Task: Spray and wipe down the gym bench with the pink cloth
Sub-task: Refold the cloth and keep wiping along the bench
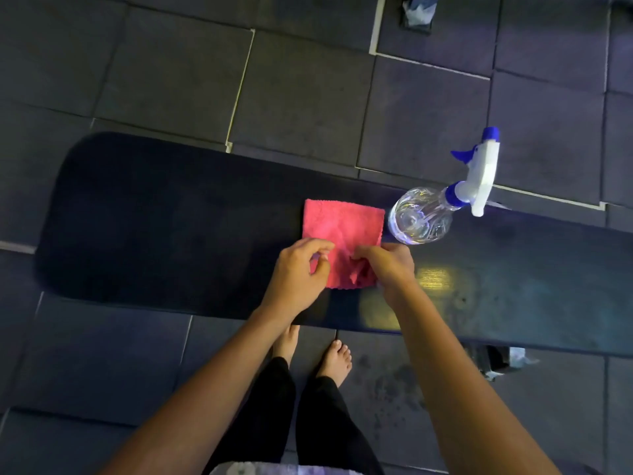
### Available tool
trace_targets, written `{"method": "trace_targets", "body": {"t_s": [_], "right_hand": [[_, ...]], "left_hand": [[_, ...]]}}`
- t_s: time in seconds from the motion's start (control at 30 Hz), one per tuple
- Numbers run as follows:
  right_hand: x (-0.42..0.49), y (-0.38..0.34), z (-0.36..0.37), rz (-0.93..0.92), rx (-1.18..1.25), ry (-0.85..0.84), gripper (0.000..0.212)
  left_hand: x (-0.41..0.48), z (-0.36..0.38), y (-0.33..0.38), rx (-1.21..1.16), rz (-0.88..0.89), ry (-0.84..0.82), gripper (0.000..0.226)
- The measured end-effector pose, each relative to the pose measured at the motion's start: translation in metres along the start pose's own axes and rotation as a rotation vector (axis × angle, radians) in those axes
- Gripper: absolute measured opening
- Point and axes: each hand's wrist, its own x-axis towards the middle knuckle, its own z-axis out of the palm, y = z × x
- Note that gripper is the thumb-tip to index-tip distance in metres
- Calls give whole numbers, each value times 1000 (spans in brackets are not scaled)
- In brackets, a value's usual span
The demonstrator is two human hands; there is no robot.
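Note:
A pink cloth (342, 228) lies flat on the dark padded gym bench (164, 221), near its middle. My left hand (298, 272) pinches the cloth's near left edge between thumb and fingers. My right hand (387, 265) grips the bunched near part of the cloth on the right. A clear spray bottle (424, 217) with a white and blue trigger head (479, 173) stands on the bench just right of the cloth, untouched by either hand.
The bench runs left to right over dark rubber floor tiles (301, 97). My bare feet (332, 361) stand at its near side. A bench foot with crumpled plastic (503, 361) shows at the lower right, another one (418, 12) at the top.

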Motion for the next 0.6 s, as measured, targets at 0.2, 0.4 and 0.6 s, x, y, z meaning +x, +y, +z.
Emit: {"method": "trace_targets", "body": {"t_s": [0.2, 0.4, 0.6], "right_hand": [[-24, 5, -33, -57, 198, 56, 22], [-60, 46, -109, -151, 320, 221, 3], [-78, 57, -173, -445, 220, 406, 6]], "left_hand": [[12, 4, 26, -93, -28, -26, 23], [28, 27, 62, -95, 44, -117, 28], [43, 68, 94, -92, 103, -144, 67]]}}
